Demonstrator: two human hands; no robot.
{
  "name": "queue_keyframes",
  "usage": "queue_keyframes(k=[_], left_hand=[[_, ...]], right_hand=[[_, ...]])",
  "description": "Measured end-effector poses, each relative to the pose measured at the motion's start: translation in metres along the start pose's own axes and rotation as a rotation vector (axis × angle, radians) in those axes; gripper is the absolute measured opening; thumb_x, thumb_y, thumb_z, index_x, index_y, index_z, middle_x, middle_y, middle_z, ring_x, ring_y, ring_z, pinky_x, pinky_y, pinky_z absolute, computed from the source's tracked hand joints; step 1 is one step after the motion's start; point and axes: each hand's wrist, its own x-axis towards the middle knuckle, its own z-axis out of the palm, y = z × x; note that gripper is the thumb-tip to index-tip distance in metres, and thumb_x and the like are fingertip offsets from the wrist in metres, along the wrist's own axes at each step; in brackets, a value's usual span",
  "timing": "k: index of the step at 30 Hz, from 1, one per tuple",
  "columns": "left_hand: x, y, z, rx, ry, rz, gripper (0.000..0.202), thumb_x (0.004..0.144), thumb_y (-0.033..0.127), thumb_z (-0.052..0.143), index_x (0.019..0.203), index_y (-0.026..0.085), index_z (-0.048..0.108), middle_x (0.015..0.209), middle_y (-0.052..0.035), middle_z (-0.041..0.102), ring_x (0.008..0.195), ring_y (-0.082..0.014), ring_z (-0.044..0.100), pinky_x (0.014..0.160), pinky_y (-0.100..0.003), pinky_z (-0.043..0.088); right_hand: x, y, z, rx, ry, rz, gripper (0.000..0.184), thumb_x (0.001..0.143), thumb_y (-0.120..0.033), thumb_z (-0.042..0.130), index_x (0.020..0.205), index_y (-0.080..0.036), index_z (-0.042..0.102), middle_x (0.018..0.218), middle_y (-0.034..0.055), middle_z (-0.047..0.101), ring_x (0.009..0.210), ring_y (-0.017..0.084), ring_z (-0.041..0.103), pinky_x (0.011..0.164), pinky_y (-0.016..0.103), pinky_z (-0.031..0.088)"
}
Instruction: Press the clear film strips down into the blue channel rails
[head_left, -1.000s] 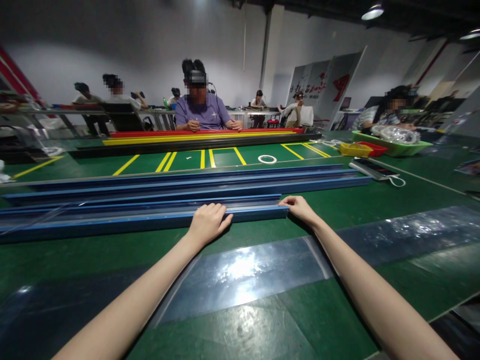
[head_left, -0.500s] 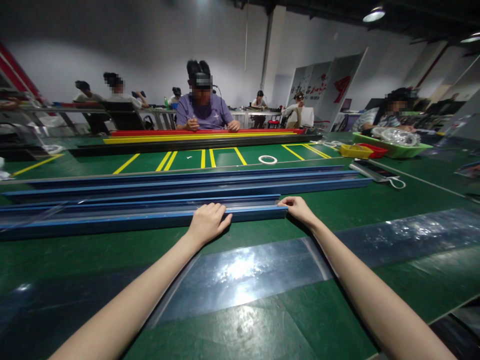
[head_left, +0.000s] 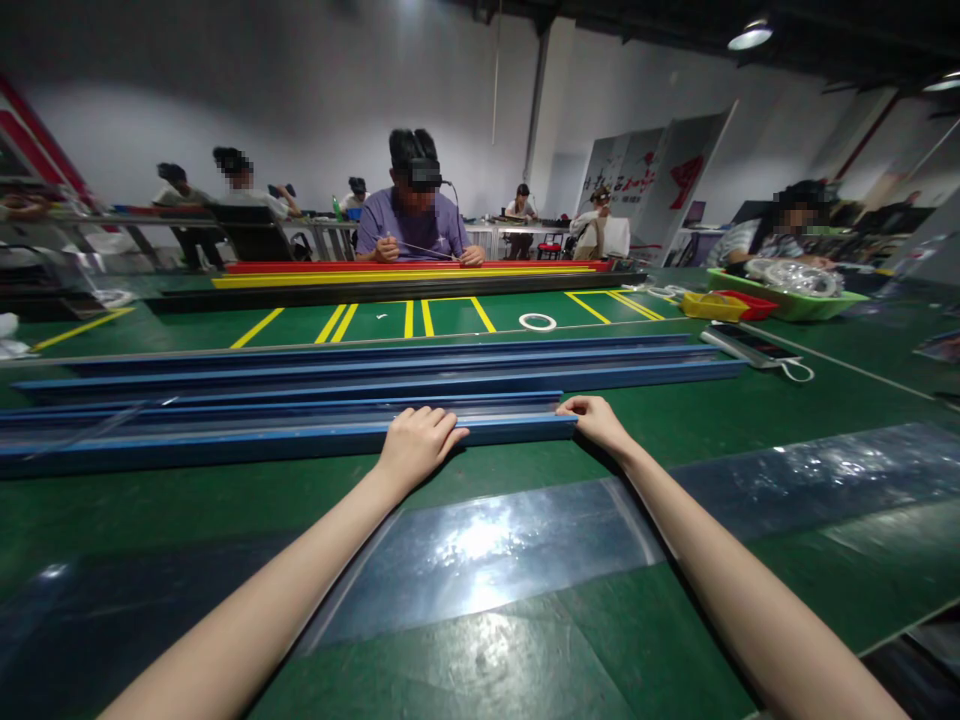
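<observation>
A long blue channel strip point(head_left: 225, 441) lies across the green table in front of me. My left hand point(head_left: 420, 440) rests over its near wall, fingers curled across the top edge and the thumb along the outer side. At the strip's right end, my right hand point(head_left: 592, 420) has thumb and fingers pinched together; whether they hold the strip's end or something thin inside it is hidden. A clear film strip point(head_left: 480, 540) lies flat on the table beneath my forearms. Behind the first strip are more blue channel strips point(head_left: 637, 368).
Farther back are a white ring point(head_left: 538, 322), a phone with a white cable point(head_left: 754, 343), a yellow tray point(head_left: 712, 304) and a green basket point(head_left: 825, 300). Red, yellow and black strips point(head_left: 412, 275) lie before a co-worker in a purple shirt point(head_left: 412, 225).
Both my hands keep their places on the blue channel strip. The view has shifted slightly. Across the table, the co-worker now has a thin strand stretched between both hands.
</observation>
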Motion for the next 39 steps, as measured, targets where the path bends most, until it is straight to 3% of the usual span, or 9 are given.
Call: queue_keyframes(k=[24, 39], left_hand=[[0.0, 0.001, -0.004, -0.053, -0.112, -0.079, 0.043, 0.089, 0.045, 0.029, 0.07, 0.017, 0.057, 0.067, -0.0048, 0.059, 0.067, -0.0161, 0.052, 0.056, -0.027, 0.029], [0.006, -0.021, -0.028, -0.153, -0.368, -0.082, 0.036, 0.084, 0.047, 0.04, 0.078, 0.018, 0.061, 0.083, -0.0047, 0.065, 0.078, -0.0169, 0.06, 0.057, -0.022, 0.038]], right_hand=[[0.0, -0.002, -0.004, 0.076, -0.044, -0.021, 0.022, 0.062, -0.036, 0.055, 0.064, -0.016, 0.063, 0.07, 0.0053, 0.066, 0.07, 0.018, 0.059, 0.064, 0.025, 0.041], [-0.001, -0.002, -0.005, -0.001, -0.027, -0.049, 0.022, 0.065, -0.037, 0.054, 0.065, -0.017, 0.064, 0.072, 0.0055, 0.068, 0.071, 0.019, 0.06, 0.065, 0.025, 0.041]])
